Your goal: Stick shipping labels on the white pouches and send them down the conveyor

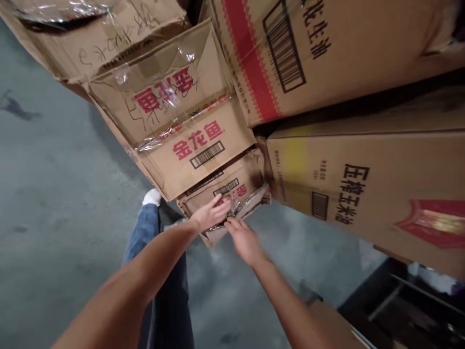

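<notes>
A small cardboard carton [234, 186] with red lettering, a barcode and clear tape sits low at the near end of a row of cartons. My left hand [212, 213] lies over its top near the taped seam, fingers stretched out and apart. At the near edge, my right hand [247, 242] has its fingers bent around the carton flap [214, 235], close to the left fingertips. Shiny tape [238, 206] is crumpled between the hands, and a dark gap shows under it. The right fingertips are partly hidden.
Taped cartons [198, 140] with red lettering stand directly beyond. Large oil cartons [312, 53] are stacked at the right, one with a yellow band [294, 155]. My jeans-clad leg [141, 232] and white shoe [151, 197] are at left on the grey-green floor [54, 194]. A dark rack [399, 300] stands lower right.
</notes>
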{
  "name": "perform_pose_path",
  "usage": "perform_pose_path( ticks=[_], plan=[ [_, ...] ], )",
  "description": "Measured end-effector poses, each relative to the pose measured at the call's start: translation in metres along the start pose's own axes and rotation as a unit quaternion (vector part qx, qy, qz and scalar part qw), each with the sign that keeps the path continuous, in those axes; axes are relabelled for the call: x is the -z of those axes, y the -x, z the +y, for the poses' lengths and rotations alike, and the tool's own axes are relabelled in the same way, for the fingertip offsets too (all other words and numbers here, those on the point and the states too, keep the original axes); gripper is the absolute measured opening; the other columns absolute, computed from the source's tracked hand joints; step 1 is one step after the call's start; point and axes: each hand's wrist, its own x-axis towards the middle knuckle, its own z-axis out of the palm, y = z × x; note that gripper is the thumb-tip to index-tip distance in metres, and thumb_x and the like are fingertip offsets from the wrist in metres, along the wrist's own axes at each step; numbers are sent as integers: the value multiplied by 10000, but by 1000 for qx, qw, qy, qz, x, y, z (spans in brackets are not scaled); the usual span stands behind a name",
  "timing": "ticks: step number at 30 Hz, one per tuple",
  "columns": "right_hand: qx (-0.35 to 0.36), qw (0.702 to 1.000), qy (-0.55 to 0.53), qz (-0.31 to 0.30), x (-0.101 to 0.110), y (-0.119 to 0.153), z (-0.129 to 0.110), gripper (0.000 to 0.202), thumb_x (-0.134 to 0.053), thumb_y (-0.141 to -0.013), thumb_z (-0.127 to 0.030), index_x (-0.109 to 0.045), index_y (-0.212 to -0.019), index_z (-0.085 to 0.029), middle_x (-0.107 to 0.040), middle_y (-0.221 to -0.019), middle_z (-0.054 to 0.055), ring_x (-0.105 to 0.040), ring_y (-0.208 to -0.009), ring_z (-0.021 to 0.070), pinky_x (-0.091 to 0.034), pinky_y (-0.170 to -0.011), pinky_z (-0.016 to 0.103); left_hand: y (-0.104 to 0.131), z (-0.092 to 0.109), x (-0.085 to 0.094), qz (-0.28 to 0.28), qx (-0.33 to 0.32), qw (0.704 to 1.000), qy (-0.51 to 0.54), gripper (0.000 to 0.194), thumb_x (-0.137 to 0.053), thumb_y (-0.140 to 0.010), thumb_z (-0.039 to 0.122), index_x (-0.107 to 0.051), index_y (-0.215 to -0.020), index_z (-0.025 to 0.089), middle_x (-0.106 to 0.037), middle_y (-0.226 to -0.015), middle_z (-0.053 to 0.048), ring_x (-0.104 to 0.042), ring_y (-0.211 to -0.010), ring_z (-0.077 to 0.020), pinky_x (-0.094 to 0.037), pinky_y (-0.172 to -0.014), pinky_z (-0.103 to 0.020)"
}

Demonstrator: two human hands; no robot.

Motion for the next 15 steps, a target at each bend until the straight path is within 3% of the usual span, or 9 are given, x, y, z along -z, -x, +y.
perform_pose_path(
  ticks=[1, 3, 6, 9, 12, 13, 15],
  plan=[
    [-2, 1000, -7, 6, -2, 2, 0, 554, -367, -813, 19, -577, -1269, -217, -528, -1391, 52, -530, -1139, 215, -441, -949, 315, -1, -2, 0, -6, -45, 999, -4, 465, -368, -913, 129, -576, -1321, 207, -398, -1542, -31, -275, -1452, -214, -217, -1224, -485],
    [-3, 1000, -25, 13, -4, 6, 2, 568, -368, -819, 17, -555, -1296, -227, -500, -1424, 46, -524, -1157, 208, -438, -961, 311, -1, -2, 0, -15, -54, 998, 7, 443, -399, -917, 176, -576, -1321, 211, -376, -1552, -43, -297, -1437, -280, -234, -1198, -555],
    [5, 998, -54, 21, -6, 9, 5, 581, -367, -816, 21, -538, -1309, -235, -487, -1438, 43, -530, -1150, 206, -445, -960, 325, 1, 5, 0, -54, 15, 997, 53, 508, -428, -887, 142, -541, -1345, 331, -314, -1579, 18, -231, -1450, -337, -176, -1172, -651],
    [18, 996, -76, 47, -10, 7, 5, 569, -356, -837, -2, -511, -1338, -223, -460, -1465, 49, -530, -1154, 226, -455, -966, 360, -1, 13, 1, -155, 87, 979, 102, 611, -358, -870, 62, -488, -1382, 367, -442, -1485, -14, -318, -1395, -271, -224, -1181, -536],
    [3, 992, -106, 62, -14, 6, -4, 542, -355, -858, -33, -512, -1342, -217, -455, -1471, 60, -534, -1171, 243, -477, -958, 380, -15, 17, 8, -222, 136, 962, 84, 547, -327, -880, 73, -564, -1335, 261, -596, -1269, -153, -475, -1218, -329, -408, -990, -541],
    [-13, 990, -120, 68, -15, 6, -9, 531, -360, -864, -46, -512, -1344, -216, -451, -1474, 69, -539, -1175, 250, -482, -956, 394, -23, 17, 12, -233, 143, 960, 62, 507, -327, -868, 56, -632, -1256, 173, -624, -1197, -202, -515, -1152, -354, -446, -913, -538],
    [-36, 983, -155, 90, -17, 8, -17, 522, -398, -872, -97, -470, -1380, -191, -385, -1513, 109, -543, -1186, 284, -481, -961, 444, -38, 16, 24, -255, 129, 958, 26, 436, -371, -846, 37, -704, -1122, 93, -661, -1135, -228, -574, -1073, -349, -492, -831, -466]
  ],
)
